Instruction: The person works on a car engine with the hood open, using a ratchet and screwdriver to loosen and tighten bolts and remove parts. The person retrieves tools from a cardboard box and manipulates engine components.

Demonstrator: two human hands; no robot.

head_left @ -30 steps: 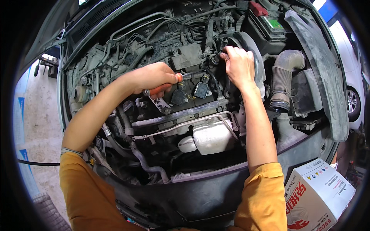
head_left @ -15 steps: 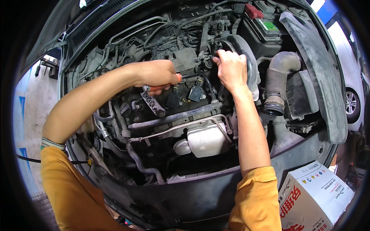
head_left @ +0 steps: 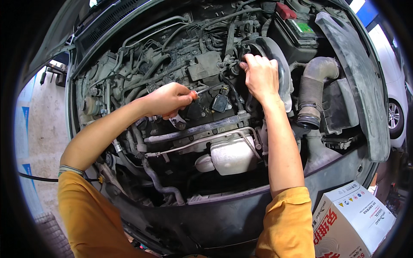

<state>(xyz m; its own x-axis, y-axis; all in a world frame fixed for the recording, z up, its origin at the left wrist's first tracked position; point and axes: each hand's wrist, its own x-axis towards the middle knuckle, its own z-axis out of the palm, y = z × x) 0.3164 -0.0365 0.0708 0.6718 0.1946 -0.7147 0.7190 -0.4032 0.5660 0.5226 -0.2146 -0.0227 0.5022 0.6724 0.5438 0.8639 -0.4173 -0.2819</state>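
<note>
My left hand [head_left: 171, 99] is closed around the orange handle of a screwdriver [head_left: 194, 94]. Its thin metal shaft points right over the engine, above a black ignition coil [head_left: 220, 102]; the tip is hard to make out among the dark parts. Just below the left fingers, a metal bracket [head_left: 178, 123] is partly covered by the hand. My right hand [head_left: 261, 79] has its fingers curled beside a black hose fitting [head_left: 235, 69], left of the large curved black duct [head_left: 282, 64]. What the right fingers grip is hidden by the hand.
A metal pipe [head_left: 198, 130] crosses the engine front above a silvery heat shield [head_left: 232, 157]. On the right are a ribbed intake hose [head_left: 310, 92], the battery [head_left: 297, 36] and a long dark trim panel [head_left: 352, 81]. A white box [head_left: 357, 210] stands at the lower right.
My left hand has come lower and nearer with the screwdriver, and now covers more of the metal bracket. The right hand stays at nearly the same spot by the hose fitting.
</note>
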